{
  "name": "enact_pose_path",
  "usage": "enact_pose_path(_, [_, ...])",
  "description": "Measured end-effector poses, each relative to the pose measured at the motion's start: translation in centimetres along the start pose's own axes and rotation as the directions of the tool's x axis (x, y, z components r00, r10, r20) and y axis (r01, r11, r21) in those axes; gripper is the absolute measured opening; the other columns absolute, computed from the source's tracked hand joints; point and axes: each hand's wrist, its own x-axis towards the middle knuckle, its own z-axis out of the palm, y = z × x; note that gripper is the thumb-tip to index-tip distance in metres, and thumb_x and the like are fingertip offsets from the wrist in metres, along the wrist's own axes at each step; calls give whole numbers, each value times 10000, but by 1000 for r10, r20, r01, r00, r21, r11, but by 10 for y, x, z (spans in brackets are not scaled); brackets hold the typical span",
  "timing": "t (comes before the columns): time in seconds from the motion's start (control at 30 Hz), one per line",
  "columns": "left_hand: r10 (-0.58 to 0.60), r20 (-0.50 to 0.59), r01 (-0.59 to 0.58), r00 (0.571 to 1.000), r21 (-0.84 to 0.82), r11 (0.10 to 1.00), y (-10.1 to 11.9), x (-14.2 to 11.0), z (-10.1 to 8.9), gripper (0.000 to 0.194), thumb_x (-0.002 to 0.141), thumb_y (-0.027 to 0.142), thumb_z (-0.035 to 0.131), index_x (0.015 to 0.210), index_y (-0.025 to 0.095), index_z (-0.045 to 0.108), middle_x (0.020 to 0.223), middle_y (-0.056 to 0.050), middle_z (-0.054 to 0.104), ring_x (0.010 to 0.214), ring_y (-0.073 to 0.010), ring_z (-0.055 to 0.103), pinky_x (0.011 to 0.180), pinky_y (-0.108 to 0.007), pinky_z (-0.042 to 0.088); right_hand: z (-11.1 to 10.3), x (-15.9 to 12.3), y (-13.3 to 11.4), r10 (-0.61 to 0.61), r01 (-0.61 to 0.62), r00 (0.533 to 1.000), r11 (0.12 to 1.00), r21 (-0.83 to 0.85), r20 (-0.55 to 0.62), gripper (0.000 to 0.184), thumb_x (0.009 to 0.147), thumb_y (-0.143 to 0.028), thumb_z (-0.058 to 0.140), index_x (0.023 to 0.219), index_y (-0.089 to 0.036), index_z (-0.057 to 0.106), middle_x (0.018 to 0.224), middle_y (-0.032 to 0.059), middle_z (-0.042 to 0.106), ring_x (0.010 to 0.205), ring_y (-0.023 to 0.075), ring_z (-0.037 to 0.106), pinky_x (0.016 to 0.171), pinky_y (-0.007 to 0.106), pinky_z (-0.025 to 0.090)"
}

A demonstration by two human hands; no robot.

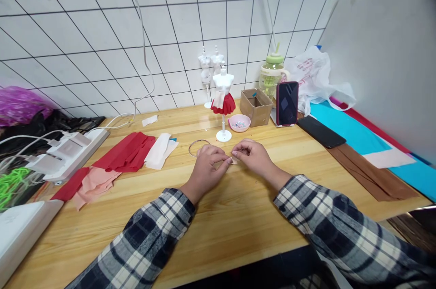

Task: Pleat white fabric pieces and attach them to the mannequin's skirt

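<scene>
Over the middle of the table, my left hand (210, 165) and my right hand (255, 157) meet almost fingertip to fingertip, both pinched closed. A tiny pale piece (233, 161) shows between them; its kind is too small to make out. Beside my left hand lies a thin ring (195, 147), partly hidden by the fingers. Just beyond the hands stands a small white mannequin (223, 82) on a round base, dressed in a red pleated skirt (227, 104) with pale pink cloth at its front. To its right is a pink dish (240, 123) of small shiny beads.
Behind stand two more white mannequins (205, 71). A cardboard box (260, 110), green bottle (270, 75) and propped phone (287, 104) are back right. Red cloth (126, 153) and white cloth (160, 150) lie left, near a power strip (75, 155). Brown cloth (371, 171) lies right.
</scene>
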Motion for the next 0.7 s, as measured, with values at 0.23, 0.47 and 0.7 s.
enact_pose_path(0.23, [-129,51,137,990,-200,970,-6,1,1,278,953,316,494,1004,243,757,1058,-53,682,1060,-225,572,977,-417,413,-9,-3,-3,-185,174,976,980,-100,-117,179,850,-259,645,1007,-192,698,851,17,650,569,107,501,573,257,417])
enact_pose_path(0.47, [-107,101,129,989,-243,962,-11,0,0,288,945,276,486,1076,259,742,1178,-60,641,1168,-247,525,1063,-466,360,-8,-12,-14,-394,370,919,853,-367,11,163,930,-300,593,972,-222,729,906,41,708,802,157,637,691,264,461])
enact_pose_path(0.7, [-15,5,15,1000,6,1000,-5,-3,2,221,920,287,559,1028,267,751,1137,-49,659,1115,-253,494,996,-466,367,-7,-12,-13,-369,350,929,854,-384,27,134,911,-259,610,943,-222,735,885,21,717,782,141,646,669,251,451])
